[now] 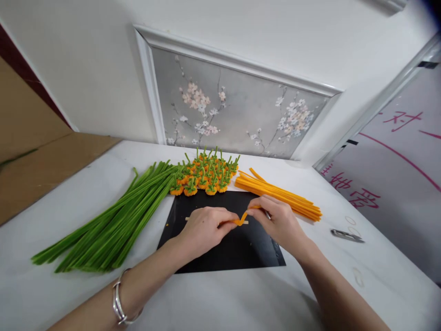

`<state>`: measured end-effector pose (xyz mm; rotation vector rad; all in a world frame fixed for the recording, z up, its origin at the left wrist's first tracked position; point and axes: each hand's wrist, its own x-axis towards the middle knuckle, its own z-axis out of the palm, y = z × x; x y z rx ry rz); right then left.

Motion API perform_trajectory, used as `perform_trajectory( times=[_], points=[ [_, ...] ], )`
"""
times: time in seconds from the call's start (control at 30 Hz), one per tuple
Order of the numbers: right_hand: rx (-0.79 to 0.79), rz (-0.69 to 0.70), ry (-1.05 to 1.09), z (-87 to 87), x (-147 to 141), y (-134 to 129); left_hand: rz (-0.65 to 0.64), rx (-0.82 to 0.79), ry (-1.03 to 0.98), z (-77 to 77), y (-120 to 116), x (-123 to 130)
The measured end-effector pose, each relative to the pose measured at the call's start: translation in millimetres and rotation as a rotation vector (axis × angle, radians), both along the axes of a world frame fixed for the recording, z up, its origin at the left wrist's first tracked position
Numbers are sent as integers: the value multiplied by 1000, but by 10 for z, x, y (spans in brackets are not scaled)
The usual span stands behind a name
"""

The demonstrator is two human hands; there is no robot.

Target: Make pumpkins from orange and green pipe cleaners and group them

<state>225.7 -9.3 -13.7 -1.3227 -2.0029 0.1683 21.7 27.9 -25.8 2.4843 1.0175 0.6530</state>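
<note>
Hands (206,228) pinch orange stem (243,218) above black mat (220,250), near framed panel (237,103)

Here's the orange strip (244,216), fuzzy and zigzagged—left hand (206,227) and right hand (280,220) pinching it. A pale stick (245,222) runs nine-to-three. From the strip, the orange bundle (279,195) fans at two, green stems (120,220) at nine, orange-and-green heads (206,172) cluster around eleven.

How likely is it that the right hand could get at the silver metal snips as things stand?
Probably yes: the snips lie uncovered on the white tabletop, with nothing between them and the right hand, though it may need to release the bent orange fuzzy stem.
</note>
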Motion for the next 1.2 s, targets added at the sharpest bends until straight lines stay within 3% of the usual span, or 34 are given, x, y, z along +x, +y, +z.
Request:
perform_trajectory(
  times=[0.23, 0.43, 0.6, 0.83, 1.07, 1.2],
  points=[
    [-164, -26, 66, -143, 93, 152, -58, 28, -67, 6, -36, 22],
    [-338, 62, 22, -214, 92, 169, -29, 5, -143, 5, -52, 31],
    [-392, 182, -37, -226, -3, 100, 55, -25, -196, 3, 7, 5],
    [-282, 208, -154, -208, -122, 15, 129, 21, -177, -5, 70, -33],
    [-143, 108, -326, -200, -135, -33, 183, 74, -109, -39, 123, -62],
    [30, 11, -417, -170, -137, -58, 175, 95, -50, -64, 141, -72]
  ],
)
